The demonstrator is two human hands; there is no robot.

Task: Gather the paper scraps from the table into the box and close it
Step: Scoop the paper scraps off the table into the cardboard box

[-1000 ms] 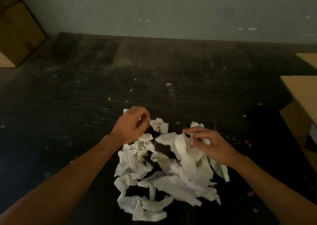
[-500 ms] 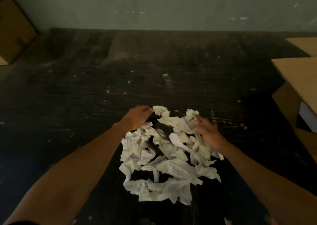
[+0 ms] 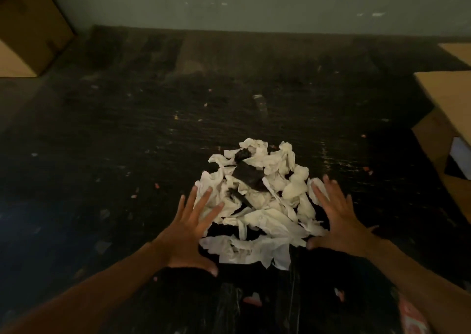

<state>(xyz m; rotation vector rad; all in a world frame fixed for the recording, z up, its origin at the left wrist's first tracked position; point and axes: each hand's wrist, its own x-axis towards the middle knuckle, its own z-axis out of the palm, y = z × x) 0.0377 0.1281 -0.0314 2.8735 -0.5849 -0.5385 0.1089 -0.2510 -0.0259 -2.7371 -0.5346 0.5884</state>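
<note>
From the head view, you're flanking the pile of paper scraps (image 3: 260, 206) sitting mid-tabletop (image 3: 127, 142). Your left hand (image 3: 190, 234) is lying flat with fingers spread wide, touching the pile's left edge. Your right hand (image 3: 339, 219) is doing the same on the right edge, gripping nothing. The cardboard box (image 3: 448, 119) is sitting open at the far right.

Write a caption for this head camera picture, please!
Two open hands, left and right, flank a pile of paper scraps on a dark table.
</note>
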